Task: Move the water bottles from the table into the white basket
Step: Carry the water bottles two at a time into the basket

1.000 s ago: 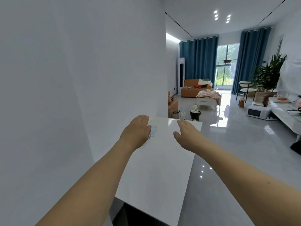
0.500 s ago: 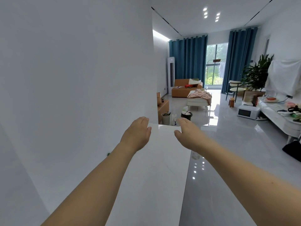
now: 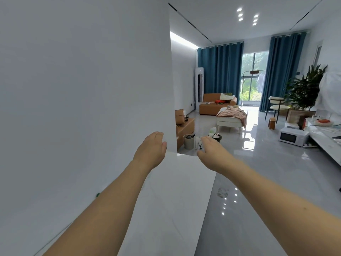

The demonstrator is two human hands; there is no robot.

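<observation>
Both my arms stretch forward over a white table that runs along the wall on the left. My left hand hovers at the table's far left corner, back up, fingers extended, holding nothing. At the far edge, about a hand's width to the right, my right hand is also flat and empty. No water bottle and no white basket shows in this view. Anything under the hands is hidden.
A white wall fills the left side and ends just past the table. Beyond lie a glossy grey floor, two small bins, a low bench, a sofa, a microwave and a long counter on the right.
The view has tilted upward. A clear bottle seen beside my left hand one second ago is out of sight. Both hands stay stretched out, now at the table's far edge.
</observation>
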